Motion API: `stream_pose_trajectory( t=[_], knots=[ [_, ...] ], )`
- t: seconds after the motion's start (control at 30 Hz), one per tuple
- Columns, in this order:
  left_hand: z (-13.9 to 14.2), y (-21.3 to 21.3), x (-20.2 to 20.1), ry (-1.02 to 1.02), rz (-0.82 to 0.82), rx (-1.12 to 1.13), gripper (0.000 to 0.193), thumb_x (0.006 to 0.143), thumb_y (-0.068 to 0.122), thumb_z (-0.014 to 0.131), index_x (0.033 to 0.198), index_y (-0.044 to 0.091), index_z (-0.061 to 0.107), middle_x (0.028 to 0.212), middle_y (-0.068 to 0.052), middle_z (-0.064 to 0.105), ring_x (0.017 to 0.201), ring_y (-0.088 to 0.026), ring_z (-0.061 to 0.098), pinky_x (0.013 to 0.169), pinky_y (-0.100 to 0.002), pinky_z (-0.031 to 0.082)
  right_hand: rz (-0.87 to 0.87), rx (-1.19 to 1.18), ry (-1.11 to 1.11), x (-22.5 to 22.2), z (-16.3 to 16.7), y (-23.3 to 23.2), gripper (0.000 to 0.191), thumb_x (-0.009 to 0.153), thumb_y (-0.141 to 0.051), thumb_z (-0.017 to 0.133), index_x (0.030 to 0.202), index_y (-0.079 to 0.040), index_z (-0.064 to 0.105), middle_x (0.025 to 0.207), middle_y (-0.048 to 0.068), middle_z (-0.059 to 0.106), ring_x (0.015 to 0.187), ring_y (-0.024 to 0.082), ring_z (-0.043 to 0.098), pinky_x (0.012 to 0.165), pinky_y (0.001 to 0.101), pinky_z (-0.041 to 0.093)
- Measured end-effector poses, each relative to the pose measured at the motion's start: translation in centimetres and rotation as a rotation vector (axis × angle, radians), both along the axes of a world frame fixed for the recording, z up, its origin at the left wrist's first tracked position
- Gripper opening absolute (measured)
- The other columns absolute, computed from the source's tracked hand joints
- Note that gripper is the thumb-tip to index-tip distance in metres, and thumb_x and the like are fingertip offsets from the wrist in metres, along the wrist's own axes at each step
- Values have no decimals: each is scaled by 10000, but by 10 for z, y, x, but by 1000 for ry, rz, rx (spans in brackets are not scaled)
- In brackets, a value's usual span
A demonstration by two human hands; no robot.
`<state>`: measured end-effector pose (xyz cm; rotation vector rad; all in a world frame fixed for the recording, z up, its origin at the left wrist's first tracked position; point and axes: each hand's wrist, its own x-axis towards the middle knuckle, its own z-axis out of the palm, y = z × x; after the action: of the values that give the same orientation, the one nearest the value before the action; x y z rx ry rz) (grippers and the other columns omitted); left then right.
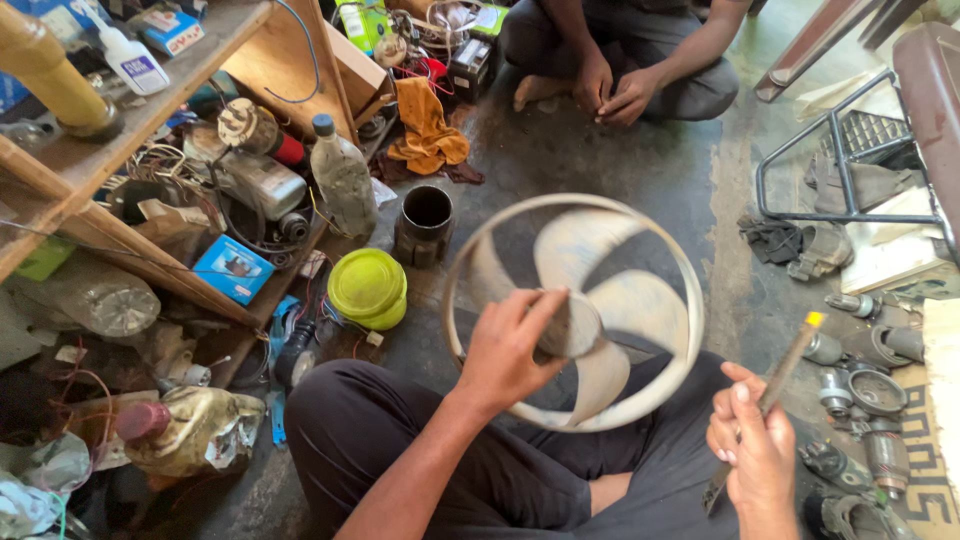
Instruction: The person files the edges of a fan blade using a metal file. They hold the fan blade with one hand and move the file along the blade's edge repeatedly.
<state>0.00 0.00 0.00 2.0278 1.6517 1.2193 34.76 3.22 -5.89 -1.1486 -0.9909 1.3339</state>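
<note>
Our left hand (505, 350) grips the fan blade (575, 310) hub; right hand (755, 440), beside it, clutches a screwdriver (775, 385) that could slip and gouge the plastic.

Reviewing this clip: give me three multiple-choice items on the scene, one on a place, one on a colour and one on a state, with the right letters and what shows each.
1. Where does the yellow-green lidded container lie?
A. On the floor by the wooden shelf
B. On the person's lap
C. Inside the metal frame

2. What colour is the tip of the tool in the right hand?
A. Red
B. Yellow
C. Blue

3. How is the ringed fan blade held?
A. Lying flat on the floor
B. Hung from the shelf
C. Lifted by its hub in the left hand

Answers: 1 A, it sits on the floor beside the shelf's foot; 2 B, the upper end is yellow; 3 C, the left fingers grip the hub above the lap.
</note>
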Motion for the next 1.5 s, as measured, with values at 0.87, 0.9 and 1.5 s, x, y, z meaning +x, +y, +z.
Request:
stream_pose_trajectory(
  t=[0.87, 0.9, 1.5],
  knots=[
    [6, -1, 1, 80, -116, 169, 862, 611, 203, 776, 1432, 129, 525, 1586, -256, 318, 1429, -463, 329, 1166, -568, 251, -72, -153, -116, -21, -16, -13, 180, 973, -182, 669, 1044, -18, 693, 654, -32, 518, 435, 43, 367, 390, 236, 284],
    [3, 1, -7, -1, -80, 197, 817, 673, 261, 794, 1428, 115, 518, 1590, -264, 305, 1458, -456, 310, 1182, -575, 237, -82, -164, -129, -22, -17, -14, 188, 977, -185, 666, 1046, -13, 696, 647, -24, 521, 429, 49, 367, 386, 241, 281],
    [23, 80, -44, 96, 300, -417, 439, 653, 455, 902, 842, 98, 730, 790, -89, 764, 781, -309, 722, 697, -447, 546, 30, -441, 81, -23, -21, -26, 492, 968, -133, 394, 1380, 94, 539, 850, 44, 451, 620, 135, 419, 514, 329, 367]
  ],
)
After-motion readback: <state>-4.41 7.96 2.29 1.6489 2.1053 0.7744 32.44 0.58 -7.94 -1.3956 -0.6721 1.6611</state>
